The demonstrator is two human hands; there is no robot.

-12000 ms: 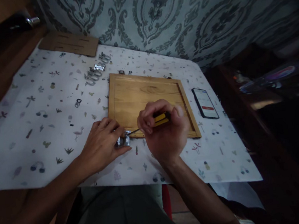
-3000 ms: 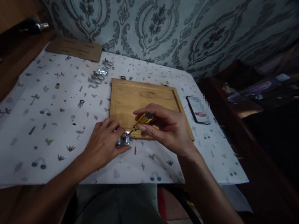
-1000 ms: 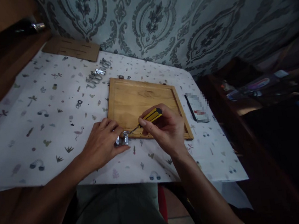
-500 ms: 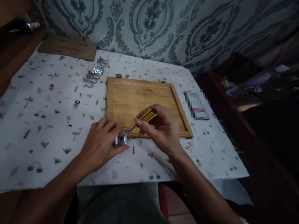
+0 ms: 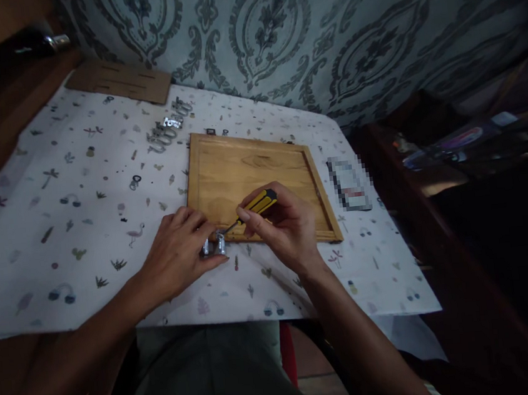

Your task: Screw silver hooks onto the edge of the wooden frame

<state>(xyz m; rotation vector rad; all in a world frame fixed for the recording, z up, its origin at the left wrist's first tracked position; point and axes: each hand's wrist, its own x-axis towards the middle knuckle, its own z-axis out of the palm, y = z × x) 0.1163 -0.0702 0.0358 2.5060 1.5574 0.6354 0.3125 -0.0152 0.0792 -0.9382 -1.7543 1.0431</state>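
1. The relation that matters most here is between the screwdriver point(image 5: 261, 203) and the metal fitting point(image 5: 220, 245). The fitting sits at the near edge of the wooden panel point(image 5: 247, 171), toward the panel's left corner. The screwdriver's long axis runs slantwise, handle far and right, tip near and left, ending at the far part of the fitting. Whether the tip is seated in a screw is too small to tell.

2. The fitting lies to the right of the left hand point(image 5: 179, 250), within its fingertips, and to the left of the right hand point(image 5: 288, 223). The left hand is the nearer, touching it directly; the right reaches it only through the tool. The fitting's own long axis is partly hidden by the fingers, so I cannot tell it.

3. The left hand is partly closed, palm down, fingers bent at the fitting's far side and thumb stretched along its near side, gripping it between them.

4. The right hand is closed in a pinch around the yellow and black handle, thumb and fingertips toward the shaft, the wrist over the panel's near edge.

5. Beyond the panel's far left corner, a cluster of loose metal fittings point(image 5: 169, 126) rests on the patterned tablecloth point(image 5: 88, 279), well apart from both hands.
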